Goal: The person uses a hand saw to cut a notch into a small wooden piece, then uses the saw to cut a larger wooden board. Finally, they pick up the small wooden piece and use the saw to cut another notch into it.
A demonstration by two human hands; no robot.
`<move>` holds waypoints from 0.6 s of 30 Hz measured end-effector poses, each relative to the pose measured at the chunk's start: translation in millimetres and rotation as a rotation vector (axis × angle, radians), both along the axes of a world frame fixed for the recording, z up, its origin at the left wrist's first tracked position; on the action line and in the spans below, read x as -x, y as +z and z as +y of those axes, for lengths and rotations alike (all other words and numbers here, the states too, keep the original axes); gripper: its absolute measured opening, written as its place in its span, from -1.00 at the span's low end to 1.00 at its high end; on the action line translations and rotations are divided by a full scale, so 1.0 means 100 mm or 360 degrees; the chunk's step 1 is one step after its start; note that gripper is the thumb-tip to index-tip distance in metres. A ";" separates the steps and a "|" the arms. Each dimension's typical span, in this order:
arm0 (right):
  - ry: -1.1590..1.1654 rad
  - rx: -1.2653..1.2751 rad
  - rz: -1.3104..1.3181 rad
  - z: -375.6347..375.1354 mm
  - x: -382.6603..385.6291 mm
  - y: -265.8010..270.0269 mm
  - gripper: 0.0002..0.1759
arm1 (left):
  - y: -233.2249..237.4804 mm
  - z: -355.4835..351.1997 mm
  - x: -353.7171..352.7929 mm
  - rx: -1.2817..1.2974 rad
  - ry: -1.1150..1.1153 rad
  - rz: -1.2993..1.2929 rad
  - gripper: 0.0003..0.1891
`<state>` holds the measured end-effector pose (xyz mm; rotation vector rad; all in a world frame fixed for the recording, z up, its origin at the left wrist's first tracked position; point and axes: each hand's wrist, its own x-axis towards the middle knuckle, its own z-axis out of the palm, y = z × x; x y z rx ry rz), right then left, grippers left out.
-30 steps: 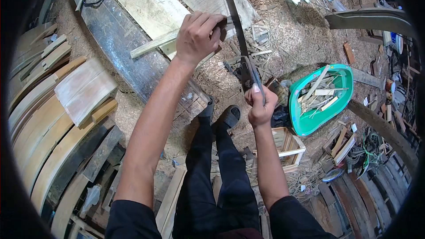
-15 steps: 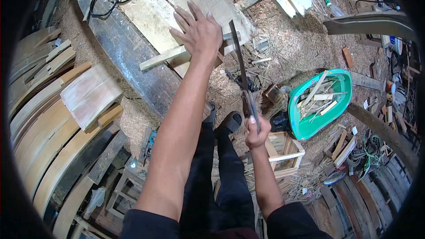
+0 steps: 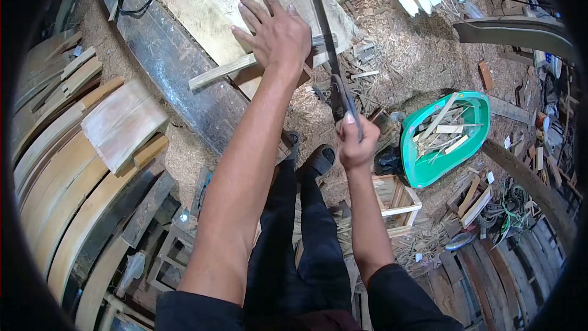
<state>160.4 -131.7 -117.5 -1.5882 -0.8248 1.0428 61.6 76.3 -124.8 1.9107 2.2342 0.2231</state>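
My left hand [image 3: 282, 41] lies flat with fingers spread, pressing a thin wooden stick [image 3: 214, 75] down on a pale wide board [image 3: 202, 21]. The stick sticks out on both sides of the palm. In my right hand [image 3: 358, 142] is the handle of a handsaw [image 3: 323, 21], gripped with the thumb on top. Its long dark blade points away from me, crossing the stick's right end just beside my left hand. Whether the teeth have cut into the wood cannot be made out.
The board rests on a dark plank [image 3: 162, 76]. On the right stands a green tub [image 3: 422, 175] of wood offcuts, with a small wooden frame [image 3: 404, 208] near it. Curved timbers [image 3: 67, 178] are stacked at left. Shavings and scraps cover the floor.
My right hand has pushed the saw forward, away from me, so more of the blade is past the stick. My left hand stays on the stick. The view has shifted slightly.
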 end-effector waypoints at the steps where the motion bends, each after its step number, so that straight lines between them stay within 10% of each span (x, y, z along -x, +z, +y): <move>1: -0.0004 -0.0050 -0.0088 -0.01 0.01 -0.09 -0.54 | 0.00 0.04 -0.02 -0.0014 0.0000 -0.0007 -0.32; 18: -0.0042 -0.0031 0.0078 -0.13 -0.01 -0.18 -0.55 | -0.02 0.06 -0.02 -0.0110 -0.0024 -0.0053 -0.32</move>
